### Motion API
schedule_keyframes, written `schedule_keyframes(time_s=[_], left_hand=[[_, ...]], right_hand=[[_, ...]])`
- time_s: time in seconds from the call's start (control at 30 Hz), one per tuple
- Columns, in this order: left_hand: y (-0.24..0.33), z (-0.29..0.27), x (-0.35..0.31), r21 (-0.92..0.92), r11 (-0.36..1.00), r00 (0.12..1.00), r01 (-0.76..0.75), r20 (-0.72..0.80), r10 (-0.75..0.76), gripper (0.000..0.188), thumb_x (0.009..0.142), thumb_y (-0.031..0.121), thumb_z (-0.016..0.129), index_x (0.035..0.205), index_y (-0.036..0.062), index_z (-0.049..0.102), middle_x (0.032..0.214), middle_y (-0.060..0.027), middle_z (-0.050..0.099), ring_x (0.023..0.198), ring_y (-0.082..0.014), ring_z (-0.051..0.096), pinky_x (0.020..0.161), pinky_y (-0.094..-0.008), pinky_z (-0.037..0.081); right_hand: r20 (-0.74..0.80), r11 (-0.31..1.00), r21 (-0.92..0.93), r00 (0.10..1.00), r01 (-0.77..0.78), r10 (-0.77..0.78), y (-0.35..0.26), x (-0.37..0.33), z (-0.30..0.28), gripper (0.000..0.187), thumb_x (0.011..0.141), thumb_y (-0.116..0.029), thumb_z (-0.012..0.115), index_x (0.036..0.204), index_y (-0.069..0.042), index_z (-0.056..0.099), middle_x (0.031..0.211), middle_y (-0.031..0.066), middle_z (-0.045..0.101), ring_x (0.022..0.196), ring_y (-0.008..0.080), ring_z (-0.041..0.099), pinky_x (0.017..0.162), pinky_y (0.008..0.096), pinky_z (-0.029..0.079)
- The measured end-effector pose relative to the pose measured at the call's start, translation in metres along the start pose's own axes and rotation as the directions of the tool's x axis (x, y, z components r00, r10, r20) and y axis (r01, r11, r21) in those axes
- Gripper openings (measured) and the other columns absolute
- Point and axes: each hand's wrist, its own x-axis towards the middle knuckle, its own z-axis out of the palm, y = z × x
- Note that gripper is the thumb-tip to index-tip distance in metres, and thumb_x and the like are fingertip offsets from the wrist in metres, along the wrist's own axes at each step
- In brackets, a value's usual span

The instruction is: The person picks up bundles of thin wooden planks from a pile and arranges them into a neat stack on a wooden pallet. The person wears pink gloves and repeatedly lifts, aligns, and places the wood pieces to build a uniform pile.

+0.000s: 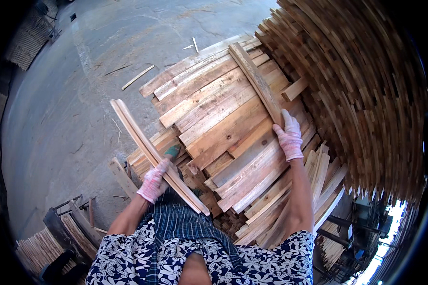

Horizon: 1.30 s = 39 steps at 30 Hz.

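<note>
My left hand (155, 183), in a pale pink-and-white knit glove, is closed round a small bundle of long, narrow wooden slats (140, 137). The bundle slants across my front, clear of the boards. My right hand (289, 137), gloved the same way, grips the near end of a wooden plank (254, 76). This plank lies crosswise over a layer of rough boards (218, 116), its far end reaching their far edge. My right palm and some fingertips are hidden.
A tall, dense stack of wooden strips (366, 95) rises along the right, with a short block (295, 89) jutting from it. Loose offcuts (138, 77) lie on the grey concrete floor (52, 128). More slats (40, 251) stand at lower left.
</note>
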Motion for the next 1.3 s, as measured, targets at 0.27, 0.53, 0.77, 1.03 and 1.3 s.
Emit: schedule_keyframes(time_s=[0.27,0.53,0.77,1.03,1.3], left_hand=[[-0.028,0.06,0.02,-0.077,0.99,0.993,0.115,-0.013,-0.116,0.028,0.099,0.03,0.069,0.113,0.0065,0.06,0.087,-0.0103,0.064,0.078,-0.0259,0.067,0.074,-0.0433,0.06],[-0.028,0.043,0.022,-0.006,0.989,0.988,0.145,0.055,-0.145,0.039,0.099,0.03,0.07,0.125,0.0039,0.058,0.101,-0.0139,0.068,0.094,-0.0302,0.069,0.084,-0.0487,0.059],[0.031,0.061,0.009,0.298,0.859,0.86,0.417,0.176,-0.479,0.042,0.098,0.023,0.068,0.129,-0.0046,0.062,0.126,-0.0194,0.068,0.117,-0.0342,0.066,0.103,-0.0505,0.054],[0.019,0.048,0.009,0.234,0.901,0.903,0.365,0.147,-0.404,0.04,0.094,0.02,0.073,0.124,-0.0046,0.063,0.121,-0.0199,0.069,0.111,-0.0346,0.069,0.095,-0.0545,0.058],[0.039,0.024,-0.031,0.173,0.93,0.942,0.323,0.028,-0.333,0.048,0.088,0.02,0.078,0.126,-0.0002,0.056,0.116,-0.0191,0.069,0.11,-0.0371,0.068,0.092,-0.0605,0.058]], right_hand=[[-0.012,0.994,0.098,0.998,-0.054,0.056,0.029,0.024,0.014,0.062,0.082,-0.022,0.08,0.137,-0.008,0.056,0.123,0.021,0.061,0.116,0.0385,0.057,0.101,0.0448,0.046],[0.041,0.979,-0.069,0.98,-0.189,0.192,0.027,0.042,0.01,0.066,0.084,-0.039,0.079,0.134,-0.004,0.054,0.12,0.0219,0.062,0.112,0.0402,0.058,0.098,0.0469,0.047],[0.04,0.912,-0.299,0.951,-0.28,0.305,0.053,-0.006,-0.002,0.073,0.087,-0.045,0.074,0.143,-0.005,0.05,0.124,0.024,0.06,0.113,0.0437,0.056,0.099,0.0501,0.046],[-0.007,0.964,-0.23,0.99,-0.137,0.139,0.094,0.044,-0.005,0.069,0.088,-0.049,0.071,0.14,-0.007,0.054,0.123,0.0215,0.06,0.113,0.0428,0.056,0.098,0.051,0.046],[0.054,0.967,-0.197,0.982,-0.165,0.178,0.117,0.06,0.005,0.074,0.087,-0.049,0.07,0.143,-0.006,0.051,0.129,0.0246,0.057,0.119,0.0446,0.053,0.102,0.051,0.044]])
